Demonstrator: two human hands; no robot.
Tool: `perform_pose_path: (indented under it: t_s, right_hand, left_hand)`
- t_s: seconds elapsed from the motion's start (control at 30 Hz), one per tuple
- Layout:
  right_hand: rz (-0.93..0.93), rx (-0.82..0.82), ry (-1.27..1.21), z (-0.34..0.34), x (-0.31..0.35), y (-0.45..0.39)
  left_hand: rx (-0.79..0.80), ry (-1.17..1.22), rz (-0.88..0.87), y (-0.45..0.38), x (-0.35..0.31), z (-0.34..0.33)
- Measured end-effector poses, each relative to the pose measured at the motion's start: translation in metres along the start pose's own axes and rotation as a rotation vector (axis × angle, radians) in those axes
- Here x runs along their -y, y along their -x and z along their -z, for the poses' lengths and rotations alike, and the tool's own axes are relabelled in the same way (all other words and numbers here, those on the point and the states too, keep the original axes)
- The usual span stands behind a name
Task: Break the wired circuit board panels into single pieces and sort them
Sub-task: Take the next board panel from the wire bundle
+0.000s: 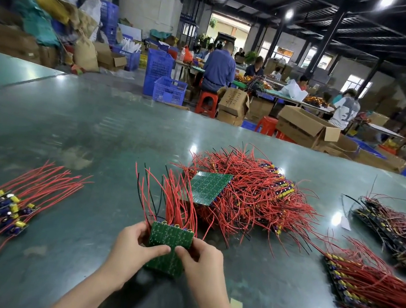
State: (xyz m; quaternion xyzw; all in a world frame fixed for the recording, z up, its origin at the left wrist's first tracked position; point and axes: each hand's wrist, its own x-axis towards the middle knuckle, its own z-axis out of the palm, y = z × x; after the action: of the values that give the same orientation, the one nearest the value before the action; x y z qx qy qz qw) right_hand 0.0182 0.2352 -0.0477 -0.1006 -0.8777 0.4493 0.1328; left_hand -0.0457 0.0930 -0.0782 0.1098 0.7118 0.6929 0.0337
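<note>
Setting: workshop hall, ppl at benches far back, cartons + blue crates on floor; work happens on a wide glossy green table (96, 140).
Panel in hand: green circuit board panel (169, 245) held just above table edge nearest the camera, solder side facing up toward the viewer, components side away.
Left hand (131, 250): thumb curled over panel's face, fingers behind its left edge, gripping it.
Right hand (200, 263): same on right edge, thumb on face beside the other thumb, gripping it.
Wires: red leads w/ a few black ones (173, 199) rise off the panel's far edge, fanning up and away.
Axis: long side runs roughly near-to-far, far end tilted up; exact tilt hard to judge w/ the wide lens.
Handling (judged): light, stiff, brittle along score lines, should snap not bend. Wires floppy, prone to tangle w/ the heap.
Where to hold (judged): edges either side of a score line, thumbs close to the break, off the solder points.
Stock: big heap of wired panels (247, 197) beyond, one panel lying face-up on it.
Sorted: single pieces w/ capacitors (8, 206) on the left, wires laid parallel.
Right side: more wired strips (365, 283), darker pile behind.
</note>
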Motion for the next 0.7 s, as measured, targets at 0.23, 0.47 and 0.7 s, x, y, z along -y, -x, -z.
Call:
perform_pose_path:
  t_s: [0.23, 0.47, 0.7]
  right_hand:
    - [0.022, -0.072, 0.07, -0.003, 0.003, 0.003]
    - [-0.008, -0.077, 0.152, -0.008, 0.008, 0.006]
    - [-0.076, -0.134, -0.006, 0.007, 0.007, -0.001]
  left_hand:
    - [-0.038, -0.026, -0.013, 0.004, 0.004, -0.002]
    - [-0.09, -0.058, -0.05, 0.008, -0.001, -0.007]
    - [-0.143, -0.114, -0.084, 0.002, -0.008, 0.002]
